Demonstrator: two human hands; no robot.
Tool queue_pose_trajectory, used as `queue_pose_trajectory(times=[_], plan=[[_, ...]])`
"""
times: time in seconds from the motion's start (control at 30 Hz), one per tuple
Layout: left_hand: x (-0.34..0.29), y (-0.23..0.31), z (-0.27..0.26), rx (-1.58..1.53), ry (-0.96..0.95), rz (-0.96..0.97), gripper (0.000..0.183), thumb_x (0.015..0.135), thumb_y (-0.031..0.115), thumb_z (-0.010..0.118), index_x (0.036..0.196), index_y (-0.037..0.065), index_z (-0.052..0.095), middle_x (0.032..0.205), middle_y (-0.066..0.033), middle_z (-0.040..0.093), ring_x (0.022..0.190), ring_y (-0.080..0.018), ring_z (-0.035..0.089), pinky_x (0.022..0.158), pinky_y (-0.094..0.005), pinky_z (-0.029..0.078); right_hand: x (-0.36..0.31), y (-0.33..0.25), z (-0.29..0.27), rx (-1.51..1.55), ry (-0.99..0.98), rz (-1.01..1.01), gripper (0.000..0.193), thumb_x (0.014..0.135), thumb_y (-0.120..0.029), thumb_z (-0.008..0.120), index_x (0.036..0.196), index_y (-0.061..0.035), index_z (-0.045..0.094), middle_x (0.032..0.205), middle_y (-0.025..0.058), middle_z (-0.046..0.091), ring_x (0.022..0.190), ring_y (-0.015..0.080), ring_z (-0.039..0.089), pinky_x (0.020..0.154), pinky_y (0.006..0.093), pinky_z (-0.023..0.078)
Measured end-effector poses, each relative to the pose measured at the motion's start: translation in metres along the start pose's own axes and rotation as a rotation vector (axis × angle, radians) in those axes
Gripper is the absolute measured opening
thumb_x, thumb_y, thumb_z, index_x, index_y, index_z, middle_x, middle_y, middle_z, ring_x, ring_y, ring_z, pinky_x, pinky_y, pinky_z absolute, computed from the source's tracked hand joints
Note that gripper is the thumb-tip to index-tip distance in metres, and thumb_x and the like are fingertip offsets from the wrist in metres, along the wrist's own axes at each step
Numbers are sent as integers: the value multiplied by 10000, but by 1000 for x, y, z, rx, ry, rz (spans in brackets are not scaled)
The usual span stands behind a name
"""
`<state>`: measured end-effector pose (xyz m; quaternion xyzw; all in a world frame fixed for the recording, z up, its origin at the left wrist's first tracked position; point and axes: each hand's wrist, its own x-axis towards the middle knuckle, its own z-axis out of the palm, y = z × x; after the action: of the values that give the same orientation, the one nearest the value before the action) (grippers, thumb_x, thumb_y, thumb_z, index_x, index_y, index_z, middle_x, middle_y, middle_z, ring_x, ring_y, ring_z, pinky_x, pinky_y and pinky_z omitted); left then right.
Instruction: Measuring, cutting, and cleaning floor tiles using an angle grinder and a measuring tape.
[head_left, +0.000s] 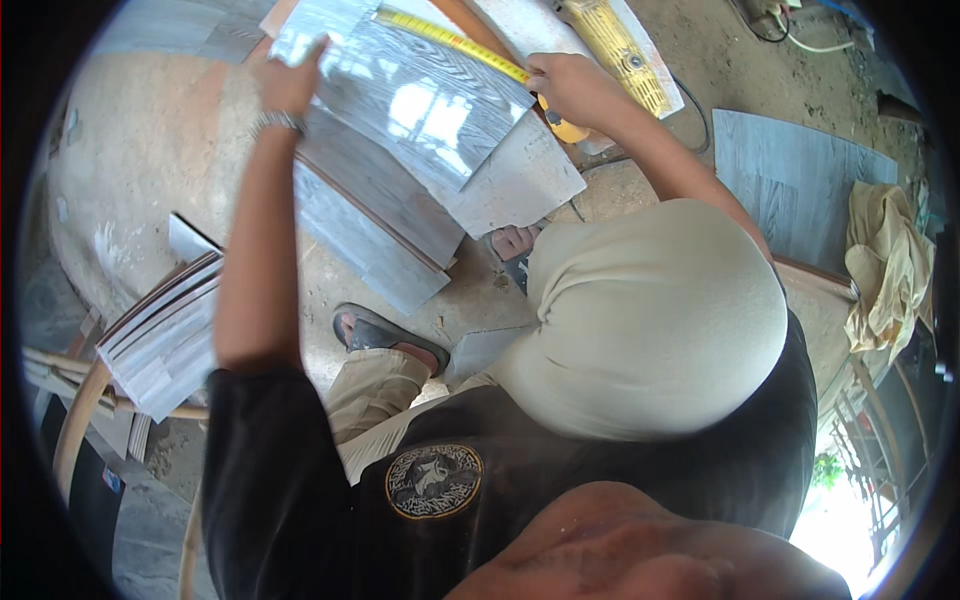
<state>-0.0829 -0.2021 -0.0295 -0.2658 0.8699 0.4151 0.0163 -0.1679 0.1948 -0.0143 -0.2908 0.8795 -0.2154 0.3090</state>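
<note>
A glossy grey wood-grain tile (400, 85) lies at a slant in front of me, window light shining off it. My left hand (288, 82) grips its left edge, thumb over the top face and most fingers hidden. In my right hand (572, 88) is a yellow tape measure (566, 127), its case partly covered by the palm. The yellow blade runs from there up and left across the tile. Under the glossy tile sits a duller grey tile (520, 185), with stacked grey planks (375, 245) below to the left.
A yellow power tool (618, 48) rests on a pale board at the far right, its dark cord curling down. A large grey tile (790, 185) and a beige cloth (880, 265) are at right. Several narrow cut strips (165, 340) lie at left. My sandalled foot (385, 335) is close to the planks.
</note>
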Motion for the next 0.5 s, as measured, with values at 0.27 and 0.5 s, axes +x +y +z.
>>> queue_pose_trajectory(times=[0.27, 0.5], plan=[[-223, 12, 143, -1032, -2, -835, 616, 1037, 443, 540, 1450, -4, 447, 1397, -192, 550, 1249, -303, 543, 1050, -495, 402, -5, 7, 15, 173, -84, -93, 221, 956, -246, 655, 986, -27, 655, 774, 151, 613, 720, 256, 574, 723, 398, 472], [-240, 8, 133, -186, 327, -337, 544, 999, 429, 554, 1209, -66, 637, 1106, -250, 706, 1075, -373, 668, 948, -427, 497, -38, -13, 5, -137, -24, -211, 245, 929, -270, 688, 1019, -42, 688, 854, 162, 700, 786, 338, 679, 748, 440, 514]])
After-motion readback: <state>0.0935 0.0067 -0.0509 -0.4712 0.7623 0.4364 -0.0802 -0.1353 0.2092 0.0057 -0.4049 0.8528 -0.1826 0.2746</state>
